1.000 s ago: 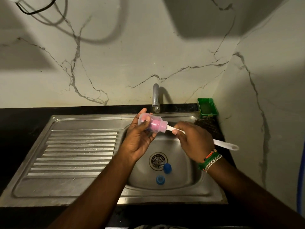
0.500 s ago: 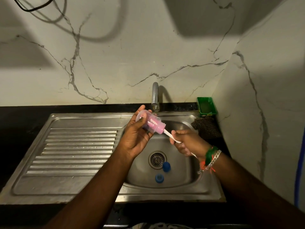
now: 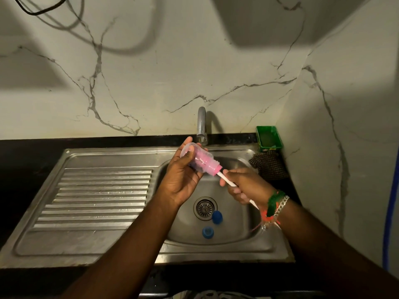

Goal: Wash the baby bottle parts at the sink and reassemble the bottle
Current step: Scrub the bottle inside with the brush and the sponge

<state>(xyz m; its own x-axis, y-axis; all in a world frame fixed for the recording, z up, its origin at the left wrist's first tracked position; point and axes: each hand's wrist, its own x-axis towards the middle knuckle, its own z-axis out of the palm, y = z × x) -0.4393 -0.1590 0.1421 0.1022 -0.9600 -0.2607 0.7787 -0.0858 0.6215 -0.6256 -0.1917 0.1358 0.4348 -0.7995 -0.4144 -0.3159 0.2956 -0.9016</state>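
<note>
My left hand (image 3: pixel 183 180) grips a clear baby bottle (image 3: pixel 199 159) tilted over the sink basin (image 3: pixel 241 229), its mouth pointing down to the right. A pink brush head (image 3: pixel 208 165) fills the inside of the bottle. My right hand (image 3: pixel 244 186) holds the brush's white handle (image 3: pixel 226 180) just outside the bottle's mouth. Two blue bottle parts lie in the basin: one (image 3: pixel 217 217) beside the drain (image 3: pixel 205 207), another (image 3: pixel 208 232) nearer the front wall.
The tap (image 3: pixel 201 125) stands behind the basin, just above the bottle; no water stream shows. A ribbed draining board (image 3: pixel 97 195) lies to the left. A green soap dish (image 3: pixel 268 139) and a dark scrubber (image 3: pixel 268 164) sit at the back right corner by the wall.
My right hand dropped lower and turned, so the brush handle now slants down to the right. The bottle stays in my left hand and has tilted slightly.
</note>
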